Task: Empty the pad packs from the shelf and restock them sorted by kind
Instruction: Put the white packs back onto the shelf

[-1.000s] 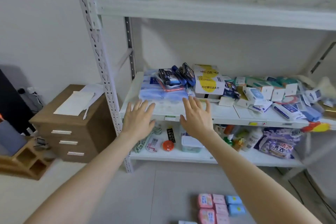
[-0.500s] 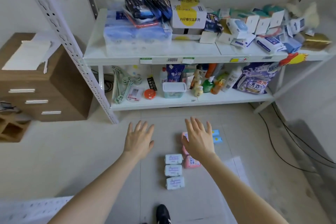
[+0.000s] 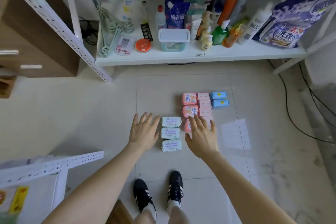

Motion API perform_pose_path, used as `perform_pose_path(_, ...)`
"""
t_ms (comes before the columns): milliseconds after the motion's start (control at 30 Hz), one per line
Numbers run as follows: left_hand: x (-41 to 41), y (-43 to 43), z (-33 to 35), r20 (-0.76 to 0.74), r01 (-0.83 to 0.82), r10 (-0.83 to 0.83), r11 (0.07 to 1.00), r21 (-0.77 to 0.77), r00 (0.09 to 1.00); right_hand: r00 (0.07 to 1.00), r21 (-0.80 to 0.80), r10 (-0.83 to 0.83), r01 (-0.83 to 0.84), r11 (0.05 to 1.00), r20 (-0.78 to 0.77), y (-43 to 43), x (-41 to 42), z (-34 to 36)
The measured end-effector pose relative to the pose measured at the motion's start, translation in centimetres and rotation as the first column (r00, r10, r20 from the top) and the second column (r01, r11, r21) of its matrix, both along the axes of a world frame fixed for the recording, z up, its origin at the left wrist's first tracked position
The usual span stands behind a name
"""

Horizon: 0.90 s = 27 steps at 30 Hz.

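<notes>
Hovering over the tiled floor [image 3: 91,114], both hands empty. Left hand [image 3: 143,132]: palm down, fingers [image 3: 145,118] straight and spread, released, grasping nothing; it sits just left of a column of three white packs [image 3: 170,133]. Right hand [image 3: 201,137]: palm down, fingers [image 3: 196,122] likewise straight and spread, grasping nothing; it covers the nearest packs of the pink columns. Contact between either hand and any pack: cannot tell from this angle. The pad packs all lie on the floor in front of the lower shelf [image 3: 181,57], sorted into columns by kind. From left: white packs, three in line; bright pink packs [image 3: 189,99] with printed labels, two in clear view and a third mostly hidden under the right hand; pale pink packs [image 3: 204,104], three in clear view and a fourth mostly covered by the same hand; blue packs [image 3: 218,95], two, at the far right. The white column lies nearer the person than the others, a narrow gap apart from the bright pink column. The lower shelf carries green hangers [image 3: 112,29], an orange-lidded jar [image 3: 143,45], a lidded clear tub [image 3: 173,39], pump bottles [image 3: 220,34] and a purple detergent bag [image 3: 289,23]. Brown drawer unit [image 3: 36,45] to the left of the shelf. Two black striped shoes [image 3: 175,185] at bottom centre.
</notes>
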State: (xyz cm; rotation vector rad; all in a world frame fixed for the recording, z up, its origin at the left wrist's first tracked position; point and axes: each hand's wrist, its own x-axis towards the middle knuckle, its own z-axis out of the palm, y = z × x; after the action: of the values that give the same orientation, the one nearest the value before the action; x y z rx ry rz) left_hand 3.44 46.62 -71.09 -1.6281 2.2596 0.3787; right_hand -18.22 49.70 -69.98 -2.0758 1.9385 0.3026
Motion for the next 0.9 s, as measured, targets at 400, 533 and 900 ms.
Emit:
perform_pose_path(400, -0.8, -2.0, -21.1, 0.009, -0.056, 0.055, 0.994, 0.091, 0.998, 0.995, 0.140, -0.022, 0.008, 0.990, 0.100, -0.5, -2.1, -22.6)
perform_pose_path(533, -0.7, -3.4, -28.4, -0.047, -0.050, 0.055, 0.993, 0.103, 0.997, 0.984, 0.143, -0.067, 0.044, 0.989, 0.162, -1.5, -1.5, -29.9)
perform_pose_path(900, -1.5, -7.5, -44.3, -0.126, -0.009, 0.025, 0.992, 0.124, 0.992, 0.956, 0.208, -0.162, 0.111, 0.972, 0.244, -1.8, -0.5, -46.1)
